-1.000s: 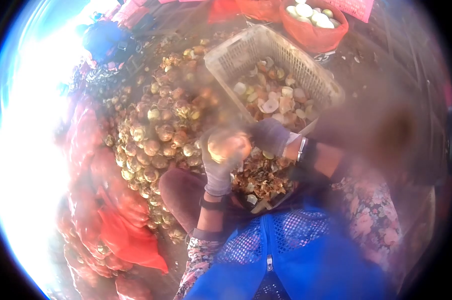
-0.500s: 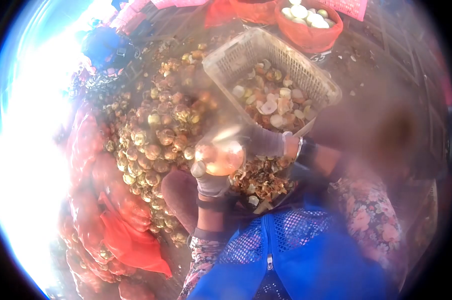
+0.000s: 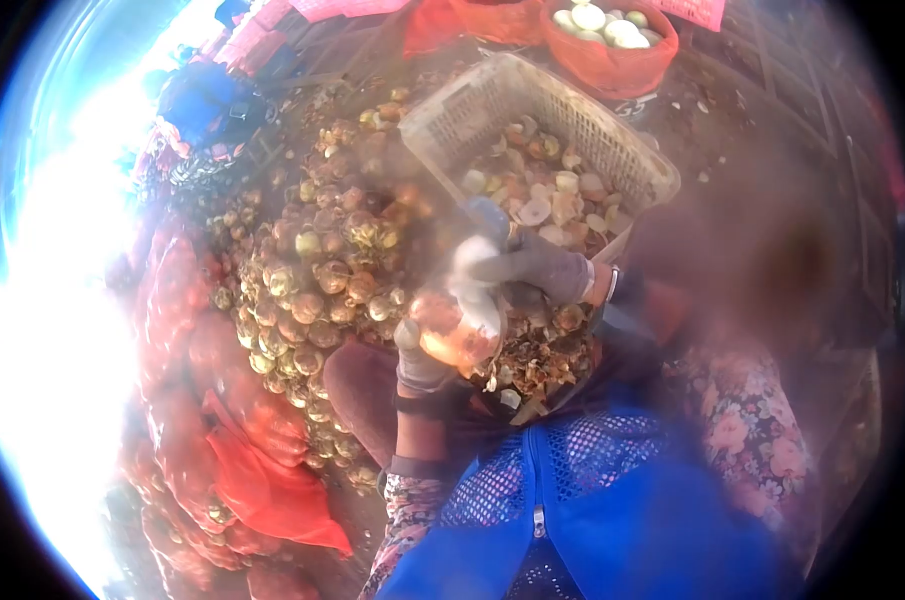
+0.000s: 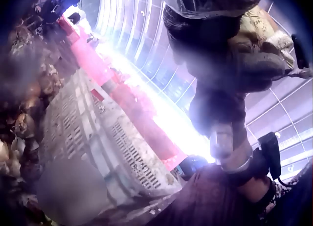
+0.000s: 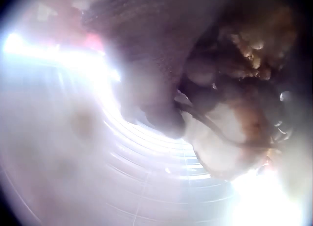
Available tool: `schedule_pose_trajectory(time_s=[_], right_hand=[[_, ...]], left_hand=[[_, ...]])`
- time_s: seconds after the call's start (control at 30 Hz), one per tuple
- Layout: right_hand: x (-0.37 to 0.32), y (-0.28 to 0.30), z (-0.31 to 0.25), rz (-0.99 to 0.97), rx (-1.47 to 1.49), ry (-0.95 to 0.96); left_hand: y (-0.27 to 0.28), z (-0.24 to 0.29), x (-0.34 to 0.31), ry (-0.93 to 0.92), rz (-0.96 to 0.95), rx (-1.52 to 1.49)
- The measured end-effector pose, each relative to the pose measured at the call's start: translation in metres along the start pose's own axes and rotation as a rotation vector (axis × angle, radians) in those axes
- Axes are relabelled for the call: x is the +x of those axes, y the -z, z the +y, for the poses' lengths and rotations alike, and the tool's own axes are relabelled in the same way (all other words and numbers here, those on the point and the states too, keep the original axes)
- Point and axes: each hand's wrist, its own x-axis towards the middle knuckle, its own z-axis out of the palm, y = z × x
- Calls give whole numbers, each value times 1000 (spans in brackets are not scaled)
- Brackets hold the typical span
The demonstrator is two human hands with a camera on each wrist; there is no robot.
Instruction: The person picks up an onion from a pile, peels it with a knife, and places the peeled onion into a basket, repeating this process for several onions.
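In the head view my gloved left hand (image 3: 422, 365) grips a large copper-skinned onion (image 3: 452, 335) from below and the left. A pale peeled patch shows on its upper right side. My gloved right hand (image 3: 547, 272) is close at that patch, fingers curled, with a bluish end (image 3: 487, 212) of what looks like a small knife jutting up from it. In the right wrist view a thin dark curved edge (image 5: 215, 129) runs from the fingers across the onion's white flesh (image 5: 217, 145). The left wrist view catches the right hand (image 4: 215, 64) from the side.
A pale slatted crate (image 3: 457, 105) with onion pieces and skins stands ahead. Dry skins (image 3: 532, 365) lie below my hands. Unpeeled onions (image 3: 317, 285) are heaped on the left, beside red mesh sacks (image 3: 257, 430). A red-lined basket (image 3: 612, 72) of peeled onions stands farther back.
The onion has come down towards my lap and turned, and a pale patch now shows on it. My right hand has shifted left, then back up and right.
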Motion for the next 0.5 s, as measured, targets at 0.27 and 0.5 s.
schedule_pose_trajectory(time_s=[0.27,0.5], right_hand=[[8,-7,-2,298,6,126],[24,20,1,257,-413,200]], left_hand=[[8,-24,39,-204,244,417],[18,-40,35,-229,212,451]])
